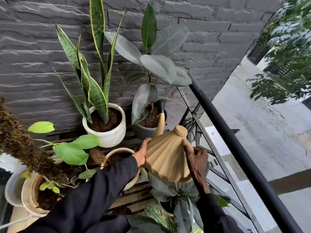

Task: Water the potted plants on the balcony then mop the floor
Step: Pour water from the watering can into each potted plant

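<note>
- In the head view, we hold a tan watering can (165,158) up over the plants, tipped forward.
- Our right hand (197,158) has its grip clamped on the back of the can, with the fingers curled.
- Our left hand (140,153) lies on the can's side, its grip apart and the fingers straight.
- The black spout tip (161,105) hangs over the soil in the dark pot (144,132) of the big-leaf plant (159,68).
- Just beside it on the left stands a white pot (107,137) with a tall spiky plant (94,73).
- A black rail (235,140) runs along on the right.
</note>
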